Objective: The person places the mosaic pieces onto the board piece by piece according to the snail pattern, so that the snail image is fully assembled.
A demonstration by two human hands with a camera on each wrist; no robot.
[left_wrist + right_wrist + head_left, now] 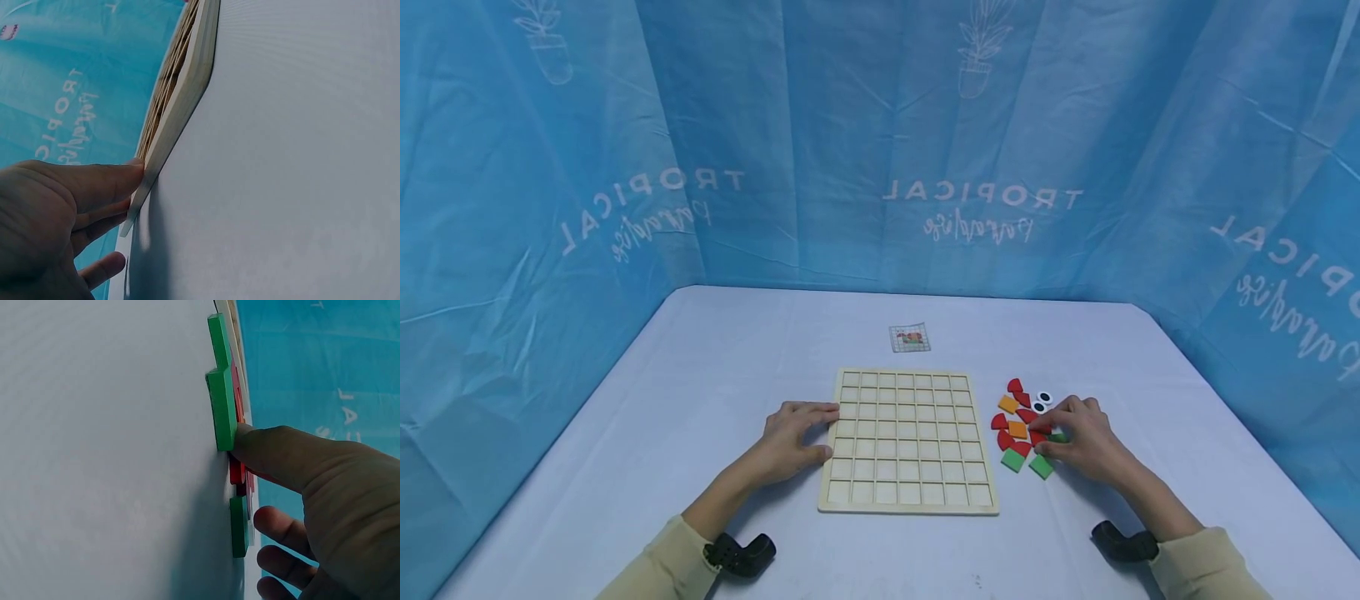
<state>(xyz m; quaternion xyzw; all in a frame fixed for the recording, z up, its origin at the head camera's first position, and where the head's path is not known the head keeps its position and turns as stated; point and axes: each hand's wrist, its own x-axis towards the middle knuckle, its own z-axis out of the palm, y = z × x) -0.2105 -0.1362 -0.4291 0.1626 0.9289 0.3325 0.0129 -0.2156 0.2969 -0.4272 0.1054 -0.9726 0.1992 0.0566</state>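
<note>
Read the key relation at your right hand [1086, 442]: the red piece [1037, 438] lies at the left end of that hand, in the gap between thumb and index finger, with the index tip on its far side and the thumb tip on its near side. Your right hand is the nearer one; the grid board [908, 449] lies between your left hand [784, 448] and the loose pieces. Note that the red piece is partly covered by your fingers, so its full outline and any long axis cannot be read. Your right thumb and index finger are bent and a little apart at the tips; whether they have hold of the piece cannot be told. In the right wrist view, the thumb tip reaches down just beside a green square tile [223, 409], with red showing behind it, and the index tip is hidden. Your left hand has its fingers extended and spread from the thumb, touching the board's left edge without wrapping round it. The board lies flat, its side edges running away from you. Around the red piece, note an orange square tile [1017, 429] to its left, further red quarter-circles [1005, 440] beyond that, and two black-and-white eye discs [1044, 397] on the far side. The small printed card [910, 337] lies beyond the board's far edge.
</note>
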